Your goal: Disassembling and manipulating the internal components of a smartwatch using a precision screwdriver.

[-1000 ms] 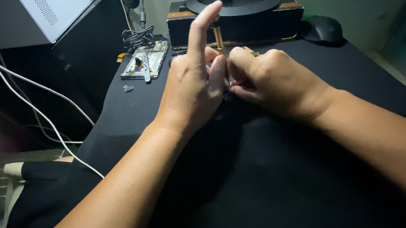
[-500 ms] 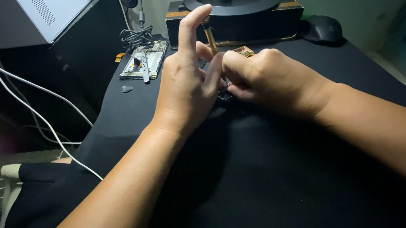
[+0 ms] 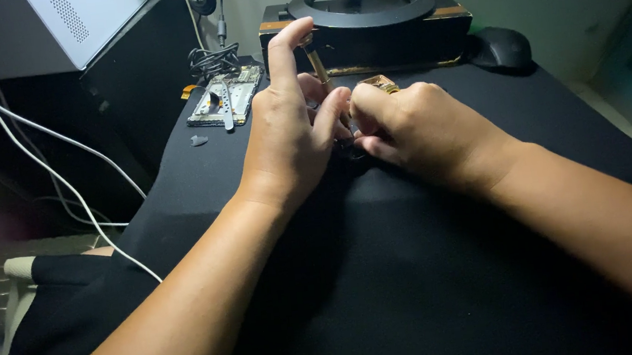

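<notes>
While your left hand (image 3: 289, 137) and right hand (image 3: 419, 125) pinch a small gold-coloured metal part (image 3: 378, 83) mid-desk (image 3: 417, 268), fingers clenched on it, work looks unfinished; stripped circuit board (image 3: 225, 97) sits far left.

Your left hand (image 3: 289, 137) is raised, index finger extended upward. Your right hand (image 3: 424, 132) is curled knuckles-up, touching it.
</notes>
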